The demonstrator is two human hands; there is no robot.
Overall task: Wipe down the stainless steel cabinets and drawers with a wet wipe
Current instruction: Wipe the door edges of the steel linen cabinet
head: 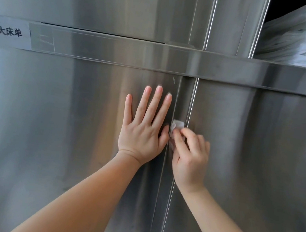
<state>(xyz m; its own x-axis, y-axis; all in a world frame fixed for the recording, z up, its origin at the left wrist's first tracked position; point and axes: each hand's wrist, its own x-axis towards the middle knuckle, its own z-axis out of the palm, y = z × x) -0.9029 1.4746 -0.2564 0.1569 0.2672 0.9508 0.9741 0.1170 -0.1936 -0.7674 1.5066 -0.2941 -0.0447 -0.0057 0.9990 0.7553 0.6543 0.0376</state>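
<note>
My left hand [143, 130] is spread flat on the left door [53, 124], I guess to keep it from swinging. Right hand [189, 157] has a pinching grip on the wipe [177, 125], working it down the seam [185, 100] just right of that door.

Item: pale grey rectangular paper label [7, 31], taped to the horizontal brushed stainless steel rail [117, 49] between upper and lower cabinet doors, left edge of the frame. Printed black text reads "8M大床单"; its start is cut off by the frame edge. No other legible text.
</note>
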